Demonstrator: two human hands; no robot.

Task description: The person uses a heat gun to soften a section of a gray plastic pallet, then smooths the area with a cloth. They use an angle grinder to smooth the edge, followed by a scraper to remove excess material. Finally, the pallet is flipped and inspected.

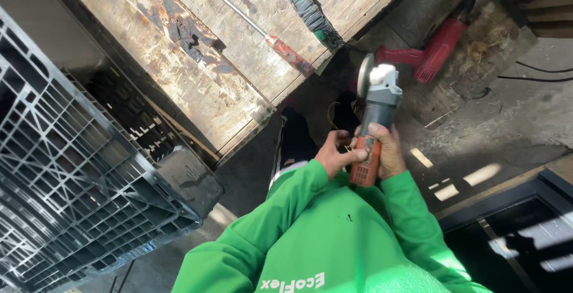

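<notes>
**While Held Low Before a Green Jacket**

While gripped in both hands, sat upright just ahead of the waist: grey-bodied angle grinder with orange rear grip and white head, grinding disc uppermost and edge-on to the camera, clear of everything around it. Right hand wrapped round the orange grip from the far side, fingers pressed together and curled tight against the casing. Left hand came in from the other side, fingers bent and pinching the same grip, thumb laid across it. Could not tell whether a switch lay beneath them.

Looked like a handling or checking step, not cutting: disc touched nothing, and pointed away from the body. Called next for a steady two-handed hold, disc kept off the green sleeves and the dark shoe below.

Stood well apart from the tool: worn, stained wooden surface carrying a long metal rod with a red handle and a row of green and grey looped parts. Lay on the concrete floor beyond the disc: red power drill. Filled the left side: black plastic grid pallet.
</notes>
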